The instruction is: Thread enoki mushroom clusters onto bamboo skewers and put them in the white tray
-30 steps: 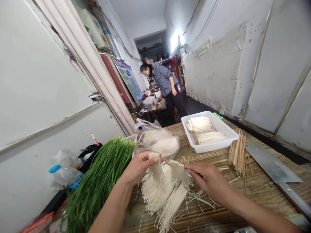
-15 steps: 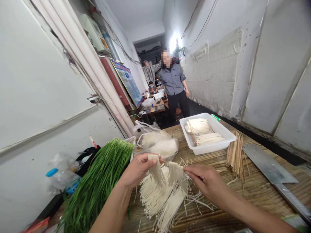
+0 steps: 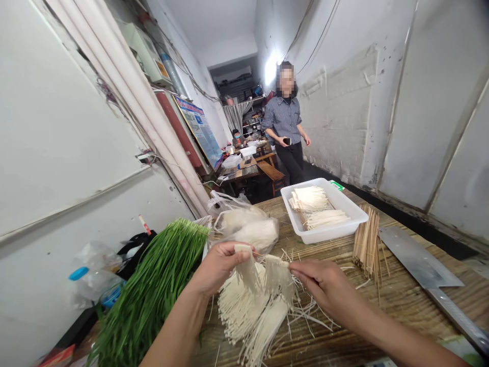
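My left hand (image 3: 217,266) pinches the top of a small bunch of white enoki mushrooms (image 3: 246,270) that hangs down over a larger pile of enoki (image 3: 248,311) on the wooden table (image 3: 397,300). My right hand (image 3: 321,285) pinches a second small bunch of enoki (image 3: 278,272) beside the first, with both bunches close together just above the pile. Loose strands lie scattered under my right hand.
A thick bundle of green chives (image 3: 153,290) lies left. Bagged enoki (image 3: 248,227) sit behind my hands. A white tray (image 3: 355,221) holds skewered enoki, with bamboo skewers (image 3: 365,244) and a cleaver (image 3: 420,267) to the right. A person (image 3: 286,127) stands down the corridor holding a phone.
My hands stay on the enoki bunches, shifted slightly lower. The person in the corridor has straightened up and walked to the right, nearer the wall.
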Demonstrator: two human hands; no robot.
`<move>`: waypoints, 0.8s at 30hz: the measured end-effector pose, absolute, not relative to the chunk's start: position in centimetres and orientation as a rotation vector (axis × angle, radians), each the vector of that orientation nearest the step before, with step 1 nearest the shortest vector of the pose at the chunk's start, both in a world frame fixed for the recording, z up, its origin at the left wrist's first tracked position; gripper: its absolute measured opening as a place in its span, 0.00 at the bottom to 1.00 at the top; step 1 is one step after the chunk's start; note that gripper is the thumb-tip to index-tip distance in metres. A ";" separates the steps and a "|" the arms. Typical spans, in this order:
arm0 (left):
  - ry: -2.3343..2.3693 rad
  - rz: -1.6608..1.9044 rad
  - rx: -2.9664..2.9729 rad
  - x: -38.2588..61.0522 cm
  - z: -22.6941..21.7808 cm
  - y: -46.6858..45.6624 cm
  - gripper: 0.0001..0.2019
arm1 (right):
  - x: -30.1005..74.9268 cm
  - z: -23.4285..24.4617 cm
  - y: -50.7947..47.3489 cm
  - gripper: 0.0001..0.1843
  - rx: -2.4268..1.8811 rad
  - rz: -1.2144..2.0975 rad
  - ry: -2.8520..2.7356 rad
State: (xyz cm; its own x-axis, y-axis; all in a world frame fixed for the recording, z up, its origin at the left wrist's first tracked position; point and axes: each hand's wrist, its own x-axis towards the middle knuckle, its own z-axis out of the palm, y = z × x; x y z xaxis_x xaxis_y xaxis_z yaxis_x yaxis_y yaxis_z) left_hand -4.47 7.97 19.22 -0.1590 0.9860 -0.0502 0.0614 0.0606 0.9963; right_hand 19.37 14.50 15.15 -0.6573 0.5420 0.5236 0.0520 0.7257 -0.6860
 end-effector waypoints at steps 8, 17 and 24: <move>1.486 1.182 1.213 -4.2 19.6 7.9 0.12 | 19.5 15.0 14.7 0.14 -0.425 0.845 -2.187; 1.495 1.123 1.227 -3.6 20.0 8.1 0.10 | 19.8 15.0 15.0 0.15 -0.437 0.852 -2.222; 1.458 1.096 1.166 -3.1 19.8 8.3 0.11 | 19.9 15.0 15.4 0.14 -0.442 0.878 -2.235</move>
